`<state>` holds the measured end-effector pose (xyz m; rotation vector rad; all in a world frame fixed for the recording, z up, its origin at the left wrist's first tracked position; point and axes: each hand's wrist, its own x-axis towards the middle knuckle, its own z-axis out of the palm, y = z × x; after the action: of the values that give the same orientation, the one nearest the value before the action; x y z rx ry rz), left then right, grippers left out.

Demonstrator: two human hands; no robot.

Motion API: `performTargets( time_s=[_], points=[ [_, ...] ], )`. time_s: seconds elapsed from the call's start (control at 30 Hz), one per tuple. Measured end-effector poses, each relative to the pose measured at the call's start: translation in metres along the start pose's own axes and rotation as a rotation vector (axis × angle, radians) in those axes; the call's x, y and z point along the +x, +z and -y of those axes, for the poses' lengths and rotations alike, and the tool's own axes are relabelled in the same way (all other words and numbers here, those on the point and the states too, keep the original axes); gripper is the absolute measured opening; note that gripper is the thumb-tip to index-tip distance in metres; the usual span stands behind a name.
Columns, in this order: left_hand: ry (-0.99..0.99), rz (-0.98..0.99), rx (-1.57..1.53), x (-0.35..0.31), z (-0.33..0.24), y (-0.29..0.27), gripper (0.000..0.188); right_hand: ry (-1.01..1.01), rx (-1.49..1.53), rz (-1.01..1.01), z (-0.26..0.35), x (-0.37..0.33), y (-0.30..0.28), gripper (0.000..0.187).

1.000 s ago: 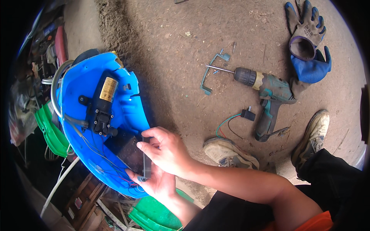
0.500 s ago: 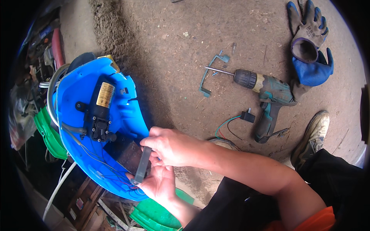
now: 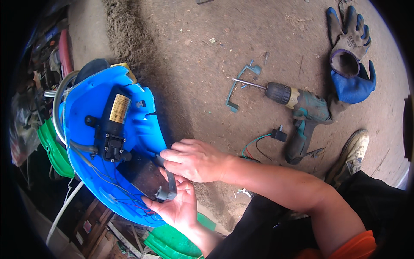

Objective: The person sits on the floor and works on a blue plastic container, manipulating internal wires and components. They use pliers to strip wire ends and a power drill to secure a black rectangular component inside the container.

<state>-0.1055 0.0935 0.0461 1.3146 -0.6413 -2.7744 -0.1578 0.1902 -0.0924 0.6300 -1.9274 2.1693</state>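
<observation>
A narrow grey bracket (image 3: 171, 183) with a bent foot at its lower end is held over the rim of a blue plastic shell (image 3: 82, 112). My right hand (image 3: 194, 160) pinches its upper end, with the fingers closed over it. Below, my left hand (image 3: 183, 207) lies palm up, its fingers curled behind the bracket and its thumb stretched toward the foot. Beside the hands, a dark box-shaped block (image 3: 142, 175) sits inside the shell, partly hidden. A black pump motor (image 3: 113, 129) with a pale label and thin wires (image 3: 105, 175) are also in the shell.
A cordless drill (image 3: 297, 103) lies on the dirt floor, its bit near a similar teal bracket (image 3: 233, 88). A black wired part (image 3: 278, 134) is close to its handle. Work gloves (image 3: 351, 64) lie at far right. Green plastic pieces (image 3: 181, 235) and clutter flank the shell.
The grey bracket has turned in my hands, so its bent foot now shows above my left palm. My right hand has closed more over its upper end. The whole view has shifted slightly.
</observation>
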Motion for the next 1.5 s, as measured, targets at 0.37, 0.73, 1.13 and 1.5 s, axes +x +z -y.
performTargets(
  time_s=[0.37, 0.73, 1.13, 1.5],
  points=[
    [-0.009, 0.001, -0.047, 0.0, -0.003, -0.002, 0.088, -0.064, -0.052, 0.086, -0.003, 0.003, -0.002, 0.024],
    [0.031, -0.026, -0.006, -0.001, 0.001, 0.001, 0.084, -0.095, -0.18, 0.053, -0.002, 0.009, -0.001, 0.019],
    [0.057, -0.116, 0.016, 0.002, 0.0, 0.001, 0.081, -0.073, -0.21, 0.108, 0.002, 0.032, -0.001, 0.014],
    [0.035, -0.086, -0.056, 0.002, 0.003, 0.002, 0.085, -0.14, -0.117, 0.064, 0.005, 0.029, -0.007, 0.027]
  ],
)
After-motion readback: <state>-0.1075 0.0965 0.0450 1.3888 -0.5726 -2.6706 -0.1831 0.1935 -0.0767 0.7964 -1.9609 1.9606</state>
